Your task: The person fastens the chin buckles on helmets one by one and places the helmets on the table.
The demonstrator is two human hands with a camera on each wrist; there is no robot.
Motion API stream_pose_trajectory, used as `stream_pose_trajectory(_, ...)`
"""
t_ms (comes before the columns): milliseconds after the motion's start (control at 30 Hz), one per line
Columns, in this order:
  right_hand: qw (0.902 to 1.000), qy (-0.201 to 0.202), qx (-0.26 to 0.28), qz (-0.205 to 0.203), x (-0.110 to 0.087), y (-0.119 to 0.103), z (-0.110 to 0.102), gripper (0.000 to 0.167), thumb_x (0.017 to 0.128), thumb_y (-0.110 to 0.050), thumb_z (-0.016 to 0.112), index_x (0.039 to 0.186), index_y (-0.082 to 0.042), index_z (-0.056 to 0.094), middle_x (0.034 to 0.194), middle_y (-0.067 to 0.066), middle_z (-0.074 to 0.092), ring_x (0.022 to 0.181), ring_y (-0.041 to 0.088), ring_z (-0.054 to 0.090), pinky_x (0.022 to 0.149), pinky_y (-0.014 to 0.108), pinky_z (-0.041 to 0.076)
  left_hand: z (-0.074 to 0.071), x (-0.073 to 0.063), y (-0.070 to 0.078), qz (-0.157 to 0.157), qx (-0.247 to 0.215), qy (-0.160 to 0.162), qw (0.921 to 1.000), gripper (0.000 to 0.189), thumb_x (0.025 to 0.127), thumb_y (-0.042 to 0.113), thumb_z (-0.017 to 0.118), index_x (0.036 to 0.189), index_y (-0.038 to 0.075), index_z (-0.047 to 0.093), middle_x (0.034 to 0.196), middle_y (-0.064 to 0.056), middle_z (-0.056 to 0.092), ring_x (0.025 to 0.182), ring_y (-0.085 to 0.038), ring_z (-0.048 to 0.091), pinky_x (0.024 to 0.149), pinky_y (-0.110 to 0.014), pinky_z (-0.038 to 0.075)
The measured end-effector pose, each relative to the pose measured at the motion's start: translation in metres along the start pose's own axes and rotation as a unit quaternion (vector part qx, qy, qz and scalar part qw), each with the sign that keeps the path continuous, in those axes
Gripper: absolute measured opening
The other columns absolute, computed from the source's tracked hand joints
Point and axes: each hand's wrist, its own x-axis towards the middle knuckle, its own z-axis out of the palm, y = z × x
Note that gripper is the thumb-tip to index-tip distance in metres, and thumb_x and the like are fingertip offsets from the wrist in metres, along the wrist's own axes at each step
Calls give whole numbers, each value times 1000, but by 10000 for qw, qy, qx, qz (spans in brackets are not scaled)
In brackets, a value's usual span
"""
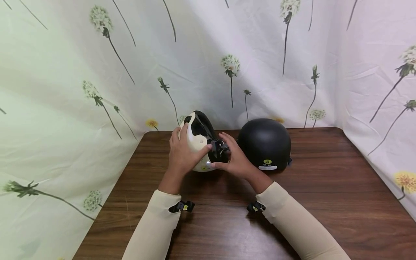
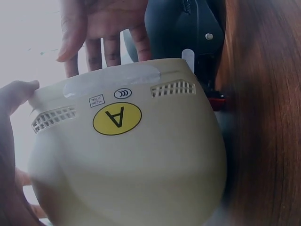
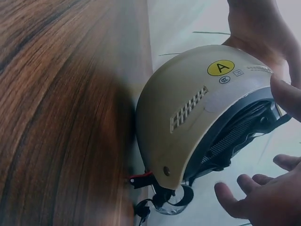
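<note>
A cream helmet (image 1: 196, 143) with a dark visor lies on its side on the table, its lined opening toward the right hand. The person's left hand (image 1: 184, 151) grips it from the left, thumb along the rim and fingers around the far side. The right hand (image 1: 239, 161) is held by the opening, fingers spread and apart from the shell in the right wrist view. A yellow sticker (image 2: 117, 119) marked A and grid vents show on the cream shell. Buckled straps (image 3: 175, 197) hang at its lower edge. Close to the right hand sits a black helmet (image 1: 264, 142), dome up.
The brown wooden table (image 1: 221, 224) runs back to a white floral cloth (image 1: 201, 72), which also hangs at both sides. Both sleeved forearms reach across the front, each with a black wrist strap.
</note>
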Motion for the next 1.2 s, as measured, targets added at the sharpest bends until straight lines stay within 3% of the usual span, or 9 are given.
stream_pose_trajectory(233,9995,-28,-251,204,0,3,0,104,91,-27,91,173,-13,29,183,16,15,170,41,18,132,70,25,1,0,-7,5,-259,121,9996,116,82,65,83,172,15,30,169,-21,34,149,-46,40,110,-68,50)
stream_pose_trajectory(400,9990,-74,-276,343,-2,2,-1,105,91,-31,91,174,-18,27,185,12,7,171,41,11,131,72,23,-1,-3,-14,-6,-582,182,9981,113,83,58,84,172,13,31,169,-20,35,145,-42,44,109,-66,52)
stream_pose_trajectory(733,9982,-47,-364,471,-1,7,1,105,92,-33,90,174,-14,27,185,14,3,171,44,7,129,76,21,0,-11,-29,218,-1353,247,9903,105,87,49,80,171,8,31,167,-23,35,141,-41,49,111,-62,49)
stream_pose_trajectory(900,9981,-43,-349,496,0,9,0,107,92,-41,89,174,-15,26,185,15,3,171,45,7,129,77,20,0,-11,-40,400,-1630,311,9853,102,89,45,79,170,6,31,167,-24,36,147,-40,44,118,-61,42)
stream_pose_trajectory(1200,9977,-79,-330,580,-1,11,0,110,88,-45,92,174,-22,27,186,11,-3,171,43,2,129,77,21,-1,-14,-54,271,-2127,131,9766,101,89,42,77,171,6,29,170,-24,34,154,-39,37,126,-60,32)
